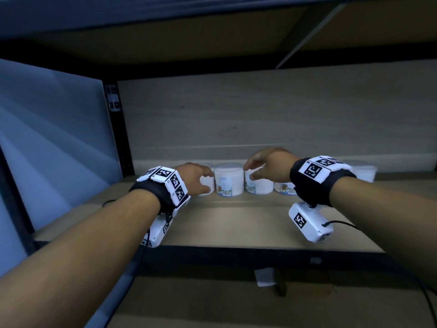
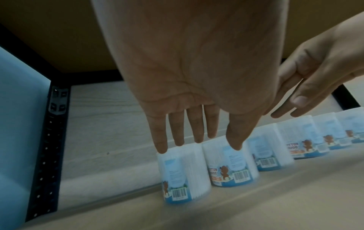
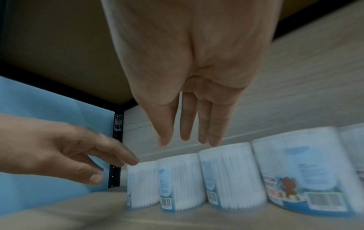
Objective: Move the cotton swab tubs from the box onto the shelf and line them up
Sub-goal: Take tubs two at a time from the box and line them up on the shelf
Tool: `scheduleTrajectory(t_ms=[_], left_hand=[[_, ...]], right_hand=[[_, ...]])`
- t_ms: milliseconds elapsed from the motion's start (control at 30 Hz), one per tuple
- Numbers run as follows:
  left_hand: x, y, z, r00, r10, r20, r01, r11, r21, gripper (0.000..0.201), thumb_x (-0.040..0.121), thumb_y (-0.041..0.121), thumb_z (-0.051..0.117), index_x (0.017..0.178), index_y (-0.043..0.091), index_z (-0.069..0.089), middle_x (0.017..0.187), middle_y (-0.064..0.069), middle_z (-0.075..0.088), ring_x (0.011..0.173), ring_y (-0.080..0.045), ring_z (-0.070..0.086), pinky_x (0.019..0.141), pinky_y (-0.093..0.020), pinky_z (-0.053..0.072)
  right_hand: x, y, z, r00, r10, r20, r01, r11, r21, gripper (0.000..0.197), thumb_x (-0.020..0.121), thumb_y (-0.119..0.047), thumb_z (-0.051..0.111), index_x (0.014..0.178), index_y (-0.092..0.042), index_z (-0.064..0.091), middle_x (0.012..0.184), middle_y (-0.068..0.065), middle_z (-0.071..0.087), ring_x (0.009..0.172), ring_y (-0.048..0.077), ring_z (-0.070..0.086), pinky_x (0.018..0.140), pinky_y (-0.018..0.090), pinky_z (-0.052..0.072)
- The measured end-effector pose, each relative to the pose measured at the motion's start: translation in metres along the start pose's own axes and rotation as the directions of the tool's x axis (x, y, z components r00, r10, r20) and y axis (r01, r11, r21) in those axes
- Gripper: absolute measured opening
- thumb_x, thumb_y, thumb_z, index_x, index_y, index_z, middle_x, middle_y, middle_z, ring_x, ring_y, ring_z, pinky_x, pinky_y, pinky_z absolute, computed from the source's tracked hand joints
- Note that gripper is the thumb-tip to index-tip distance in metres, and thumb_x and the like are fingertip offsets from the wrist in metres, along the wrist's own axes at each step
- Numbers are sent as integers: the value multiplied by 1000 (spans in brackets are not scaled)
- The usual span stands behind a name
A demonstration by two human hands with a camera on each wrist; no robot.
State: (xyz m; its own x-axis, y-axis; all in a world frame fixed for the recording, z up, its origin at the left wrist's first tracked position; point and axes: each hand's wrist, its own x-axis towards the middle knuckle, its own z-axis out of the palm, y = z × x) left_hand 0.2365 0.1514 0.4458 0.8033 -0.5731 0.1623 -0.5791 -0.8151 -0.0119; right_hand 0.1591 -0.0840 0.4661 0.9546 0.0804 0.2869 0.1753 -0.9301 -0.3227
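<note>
Wooden shelf (image 1: 236,223) with a black post (image 1: 119,138) at its left carries the cotton swab tubs (image 1: 229,179) in a row along the back wall. Left hand (image 1: 196,177) reaches to the leftmost tub (image 2: 183,174), fingers (image 2: 178,129) straight and slightly spread. Right hand (image 1: 269,165) hovers above the row, fingers (image 3: 186,123) straight and close together, holding nothing.

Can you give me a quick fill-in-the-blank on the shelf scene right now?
1. The tubs stand in a ___ along the back of the shelf.
2. Both hands, left hand and right hand, have ___ fingers.
3. Each tub label shows a cartoon ___.

Missing: row; straight; bear
</note>
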Motion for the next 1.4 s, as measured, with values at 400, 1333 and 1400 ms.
scheduleTrajectory(t_ms=[400, 1333, 1400], left_hand=[[-53, 69, -8, 982, 183, 39, -171, 964, -203, 24, 96, 39, 61, 116, 28, 68, 109, 12, 69, 76, 7, 56, 69, -3, 34], [-141, 127, 219, 815, 306, 491, 72, 789, -611, 51, 83, 49, 73, 128, 30, 61, 115, 14, 71, 108, -3, 65, 104, -28, 46], [-148, 121, 248, 818, 275, 505, 112, 786, -608, 51, 83, 42, 78, 129, 28, 61, 119, 12, 68, 106, -1, 63, 102, -24, 45]], right_hand=[[-99, 25, -33, 985, 112, 135, -130, 983, 132, 17, 84, -12, 76, 101, -16, 75, 92, 3, 78, 78, 17, 67, 77, 38, 61], [-244, 74, 173, 770, 163, 617, -337, 925, 176, 15, 90, -28, 72, 105, -23, 72, 95, 6, 74, 77, 14, 63, 68, 30, 53], [-250, 80, 199, 772, 175, 611, -363, 910, 198, 12, 91, -26, 70, 102, -21, 74, 97, 11, 74, 77, 17, 63, 66, 30, 52]])
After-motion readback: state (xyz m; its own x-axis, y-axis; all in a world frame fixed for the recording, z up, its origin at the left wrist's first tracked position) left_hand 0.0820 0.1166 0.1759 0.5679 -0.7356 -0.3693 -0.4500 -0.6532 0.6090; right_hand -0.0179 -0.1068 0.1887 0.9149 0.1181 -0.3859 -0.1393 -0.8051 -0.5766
